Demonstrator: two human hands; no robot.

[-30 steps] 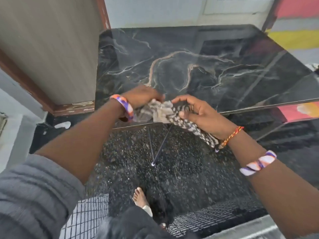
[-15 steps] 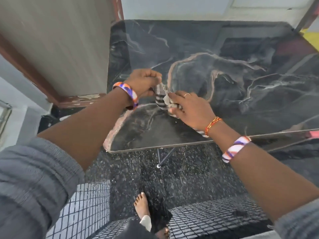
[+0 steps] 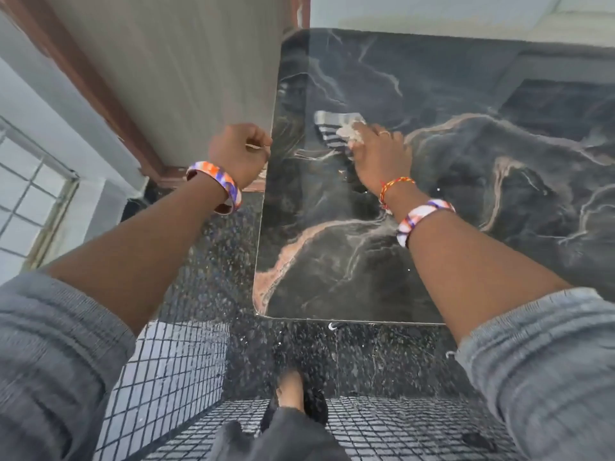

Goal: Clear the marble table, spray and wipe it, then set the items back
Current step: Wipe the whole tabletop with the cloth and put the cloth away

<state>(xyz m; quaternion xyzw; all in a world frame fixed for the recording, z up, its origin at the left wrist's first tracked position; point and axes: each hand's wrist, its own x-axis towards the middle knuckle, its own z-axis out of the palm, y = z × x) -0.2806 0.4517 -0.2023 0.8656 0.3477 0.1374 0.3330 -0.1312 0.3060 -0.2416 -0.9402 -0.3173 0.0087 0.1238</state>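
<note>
The dark marble table (image 3: 466, 227) with pale and orange veins fills the right half of the view, and nothing stands on the part I see. A striped grey-and-white cloth (image 3: 327, 126) lies bunched on the tabletop near its left edge. My right hand (image 3: 379, 158) lies on the cloth with bent fingers, holding it against the marble. My left hand (image 3: 238, 151) is curled into a fist just off the table's left edge and holds nothing.
A pale wood panel with a brown frame (image 3: 199, 78) stands close against the table's left side. Below lie dark speckled floor (image 3: 213, 261) and grid-patterned tiles (image 3: 166, 377). My bare foot (image 3: 291, 387) stands at the table's near edge.
My left hand has let go of the cloth and pulled left off the table. My right hand has slid the cloth farther onto the tabletop. The view has shifted left and closer.
</note>
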